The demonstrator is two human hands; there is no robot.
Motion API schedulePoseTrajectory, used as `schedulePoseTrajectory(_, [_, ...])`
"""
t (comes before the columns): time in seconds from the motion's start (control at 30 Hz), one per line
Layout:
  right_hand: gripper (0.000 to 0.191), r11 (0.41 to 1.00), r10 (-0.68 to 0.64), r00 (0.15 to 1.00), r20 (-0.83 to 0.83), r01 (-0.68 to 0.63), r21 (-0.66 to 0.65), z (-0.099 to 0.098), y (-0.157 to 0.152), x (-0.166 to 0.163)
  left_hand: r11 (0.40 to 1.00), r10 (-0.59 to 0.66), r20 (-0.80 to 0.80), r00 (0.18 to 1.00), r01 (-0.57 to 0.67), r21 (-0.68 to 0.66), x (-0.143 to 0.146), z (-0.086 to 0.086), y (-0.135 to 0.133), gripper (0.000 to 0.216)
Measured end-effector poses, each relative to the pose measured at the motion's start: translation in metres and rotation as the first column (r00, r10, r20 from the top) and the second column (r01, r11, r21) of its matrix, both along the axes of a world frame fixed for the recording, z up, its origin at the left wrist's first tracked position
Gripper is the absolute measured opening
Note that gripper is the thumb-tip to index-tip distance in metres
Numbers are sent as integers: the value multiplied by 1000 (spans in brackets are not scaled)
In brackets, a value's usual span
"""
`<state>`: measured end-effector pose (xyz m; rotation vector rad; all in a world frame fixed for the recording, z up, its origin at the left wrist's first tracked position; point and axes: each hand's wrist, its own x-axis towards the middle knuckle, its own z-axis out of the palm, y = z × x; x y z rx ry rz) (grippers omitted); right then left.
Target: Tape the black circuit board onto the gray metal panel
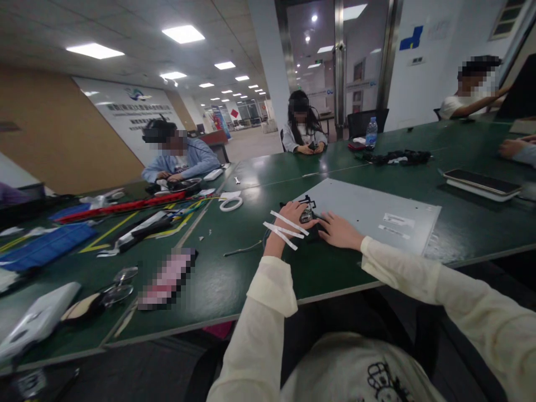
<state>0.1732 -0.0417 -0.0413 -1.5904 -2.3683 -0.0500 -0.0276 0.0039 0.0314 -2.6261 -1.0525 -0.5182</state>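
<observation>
Just left of the grey metal panel (355,207), my left hand (288,222) is closed around a small black frame-like part (309,207). Several white strips of tape (288,230) stick across the back of this hand and wrist. My right hand (341,230) lies over the panel's near left side, its fingers drawn together at the right side of the same part. My fingers cover much of the part, so its exact kind is hidden. A thin cable (245,249) lies on the table, running towards my left wrist.
A white tape roll (231,204) and a pixelated pink object (168,279) lie to the left, with glasses (121,287), a white device (39,318) and a blue tray (46,245). Phone (481,183), bottle (371,134) and black cables (396,158) stand right. Several people sit around the green table (209,301).
</observation>
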Motion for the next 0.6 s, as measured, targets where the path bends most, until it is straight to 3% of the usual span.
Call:
schedulePoseTrajectory(0.2, [68,985,175,979,-107,-175,10,4,-16,-8,1000,12,32,999,-12,-12,-10,9,5,52])
schedulePoseTrajectory(0.43, [56,912,404,896,-184,-410,7,21,-49,-19,999,-7,8,1000,7,-45,-4,18,7,48])
schedulePoseTrajectory(0.6, [54,801,580,790,-201,-598,-40,29,-67,-23,997,-41,-29,999,40,-61,6,19,-1,53])
